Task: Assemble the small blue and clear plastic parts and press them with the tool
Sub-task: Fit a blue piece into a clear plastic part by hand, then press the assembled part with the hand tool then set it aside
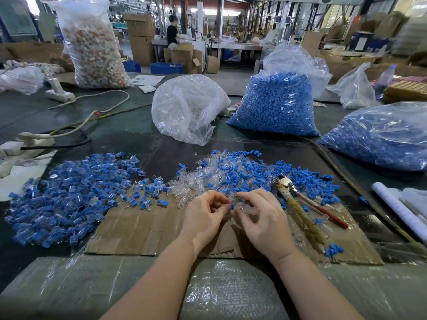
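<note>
Both hands meet over the cardboard sheet (147, 229) on the desk (69, 116). Left hand (203, 218): grip narrow, fingertips curled inward; what they hold cannot be told. Right hand (263, 218): grip pinches a small blue and clear part (233, 207) between the two hands. Mixed loose blue and clear pieces (231, 176) lie just beyond the fingers. Pile of assembled parts (69, 195) lies to the left. Pliers (298, 199) rest just right of the right hand, jaws pointing away. Bags of blue parts (275, 105) and clear parts (187, 107) stand behind.
</note>
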Demonstrator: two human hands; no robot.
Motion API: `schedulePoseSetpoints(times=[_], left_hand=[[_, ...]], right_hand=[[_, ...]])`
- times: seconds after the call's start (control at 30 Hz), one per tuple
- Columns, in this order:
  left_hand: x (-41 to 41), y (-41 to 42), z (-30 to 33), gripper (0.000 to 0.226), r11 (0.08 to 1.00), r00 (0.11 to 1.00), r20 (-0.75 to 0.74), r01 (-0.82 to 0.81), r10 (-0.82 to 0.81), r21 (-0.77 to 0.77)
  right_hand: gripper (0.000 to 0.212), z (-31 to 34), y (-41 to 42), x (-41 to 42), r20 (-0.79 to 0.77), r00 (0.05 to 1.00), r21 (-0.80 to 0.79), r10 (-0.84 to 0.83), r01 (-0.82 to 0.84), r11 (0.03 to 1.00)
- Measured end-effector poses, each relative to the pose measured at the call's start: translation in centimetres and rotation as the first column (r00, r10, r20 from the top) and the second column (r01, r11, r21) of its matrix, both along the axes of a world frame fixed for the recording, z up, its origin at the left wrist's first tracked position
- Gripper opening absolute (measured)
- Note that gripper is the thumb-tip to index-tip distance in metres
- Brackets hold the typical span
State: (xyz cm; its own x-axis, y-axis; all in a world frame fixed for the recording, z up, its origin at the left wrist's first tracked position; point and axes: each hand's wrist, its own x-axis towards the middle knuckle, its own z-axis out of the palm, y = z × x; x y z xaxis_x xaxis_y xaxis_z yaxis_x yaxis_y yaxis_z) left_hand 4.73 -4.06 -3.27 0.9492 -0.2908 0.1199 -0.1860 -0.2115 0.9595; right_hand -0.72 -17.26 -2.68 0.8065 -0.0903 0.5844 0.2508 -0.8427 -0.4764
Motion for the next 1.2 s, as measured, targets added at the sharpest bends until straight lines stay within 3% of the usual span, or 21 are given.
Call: schedulePoseSetpoints(times=[0.13, 0.2, 0.27, 0.33, 0.4, 0.7, 0.83, 0.97, 1.1, 1.2], left_hand=[[0.0, 0.1, 0.1, 0.016, 1.000, 1.000, -0.001, 0.001, -0.001, 0.012], [0.0, 0.1, 0.1, 0.016, 1.000, 1.000, -0.004, 0.000, 0.000, 0.017], [0.0, 0.1, 0.1, 0.016, 0.999, 1.000, 0.007, -0.004, 0.004, 0.038], [0.0, 0.0, 0.1, 0.016, 0.998, 1.000, 0.020, -0.010, 0.009, 0.056], [0.1, 0.0, 0.2, 0.015, 0.998, 1.000, 0.023, -0.014, 0.012, 0.061], [0.3, 0.2, 0.2, 0.013, 0.998, 1.000, 0.009, -0.030, 0.030, 0.057], [0.7, 0.0, 0.6, 0.008, 0.998, 0.998, -0.037, -0.041, 0.043, 0.053], [1.4, 0.2, 1.1, 0.005, 0.984, 0.967, -0.248, -0.096, 0.057, -0.148], [2.0, 0.2, 1.8, 0.004, 0.924, 0.904, -0.427, -0.163, 0.001, -0.344], [2.3, 0.2, 2.1, 0.004, 0.918, 0.891, -0.454, -0.164, -0.019, -0.360]], right_hand=[[0.034, 1.5, -2.0, 0.2, -0.089, 0.948, -0.036, -0.306, 0.304, 0.952], [0.038, 2.4, -3.8, 0.3, -0.286, 0.802, -0.185, -0.524, 0.490, 0.852], [0.041, 3.3, -5.4, 0.3, -0.482, 0.582, -0.385, -0.656, 0.532, 0.754], [0.043, 3.9, -6.7, 0.4, -0.622, 0.435, -0.435, -0.651, 0.500, 0.749], [0.041, 4.1, -7.3, 0.7, -0.698, 0.385, -0.409, -0.604, 0.478, 0.777], [0.033, 4.7, -7.8, 0.7, -0.764, 0.360, -0.388, -0.535, 0.406, 0.828], [0.014, 4.6, -7.5, 0.6, -0.683, 0.459, -0.348, -0.569, 0.480, 0.805], [0.026, 5.2, -6.8, 0.3, -0.606, 0.584, -0.321, -0.540, 0.441, 0.838], [0.013, 6.2, -4.5, -0.5, -0.642, 0.728, -0.097, -0.240, 0.233, 0.968], [0.018, 6.7, -2.6, -1.0, -0.700, 0.710, 0.240, 0.071, 0.140, 0.961]])
